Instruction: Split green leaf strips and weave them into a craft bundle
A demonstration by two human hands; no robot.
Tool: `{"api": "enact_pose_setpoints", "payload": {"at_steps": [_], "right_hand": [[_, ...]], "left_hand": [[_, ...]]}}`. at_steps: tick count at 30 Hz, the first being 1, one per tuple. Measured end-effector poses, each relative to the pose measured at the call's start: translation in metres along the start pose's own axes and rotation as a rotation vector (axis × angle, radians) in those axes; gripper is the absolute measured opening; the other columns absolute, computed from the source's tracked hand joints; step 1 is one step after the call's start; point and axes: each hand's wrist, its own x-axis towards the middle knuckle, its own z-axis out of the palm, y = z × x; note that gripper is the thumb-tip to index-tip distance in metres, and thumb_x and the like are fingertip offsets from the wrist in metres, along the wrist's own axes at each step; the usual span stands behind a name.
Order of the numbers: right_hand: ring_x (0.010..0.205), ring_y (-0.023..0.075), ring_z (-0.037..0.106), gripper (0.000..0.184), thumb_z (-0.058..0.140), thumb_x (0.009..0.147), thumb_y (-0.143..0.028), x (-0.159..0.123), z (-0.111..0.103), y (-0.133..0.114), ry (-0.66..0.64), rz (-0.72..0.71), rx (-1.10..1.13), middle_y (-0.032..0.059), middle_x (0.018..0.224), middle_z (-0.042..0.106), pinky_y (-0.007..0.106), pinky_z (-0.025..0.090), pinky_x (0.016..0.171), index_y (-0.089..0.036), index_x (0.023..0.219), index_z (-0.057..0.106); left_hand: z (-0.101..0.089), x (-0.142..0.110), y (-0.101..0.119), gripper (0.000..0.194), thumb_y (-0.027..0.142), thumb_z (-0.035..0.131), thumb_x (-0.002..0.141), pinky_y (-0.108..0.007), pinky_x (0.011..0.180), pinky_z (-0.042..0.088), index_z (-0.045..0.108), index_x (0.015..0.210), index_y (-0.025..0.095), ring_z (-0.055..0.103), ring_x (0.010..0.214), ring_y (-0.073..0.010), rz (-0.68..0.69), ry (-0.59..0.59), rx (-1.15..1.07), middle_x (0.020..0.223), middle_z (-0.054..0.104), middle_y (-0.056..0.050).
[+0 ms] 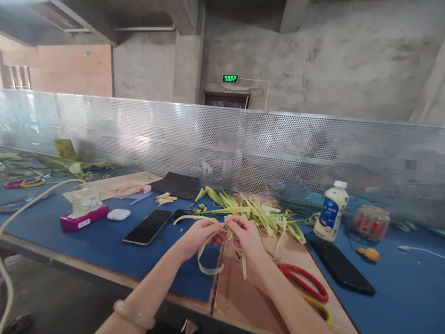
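My left hand [197, 237] and my right hand [247, 238] meet above the table's front edge, both pinched on a pale green leaf strip [206, 259]. The strip loops down between the hands and one end curls out to the left. A narrower piece hangs from my right hand. Just behind the hands lies a pile of green and yellow leaf strips [255, 211] on a brown board [247, 298]. A pale bangle [134, 314] sits on my left wrist.
Red-handled scissors [306, 281] lie right of my right hand, a black phone [147, 226] to the left, another dark phone [342, 266] and a white bottle [331, 210] to the right. A tissue pack [82, 215] stands further left. A perforated metal screen [249, 143] backs the blue table [94, 238].
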Motion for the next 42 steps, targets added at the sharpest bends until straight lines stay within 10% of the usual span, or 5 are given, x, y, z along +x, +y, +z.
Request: {"api": "enact_pose_setpoints", "payload": {"at_steps": [42], "right_hand": [[0.066,0.0190,0.053,0.024,0.055,0.073,-0.041,-0.0040,-0.0042,-0.0017,0.069,-0.193,-0.183,0.0036,0.076,0.065,0.030,0.039,0.062,-0.019,0.074,0.064]], "left_hand": [[0.0009,-0.0005,-0.0016,0.028,0.040,0.056,0.074,-0.024,0.059,0.040,0.060,0.069,0.013,0.053,0.057,-0.0122,0.081,-0.045,0.162,0.064,0.063,-0.004]]}}
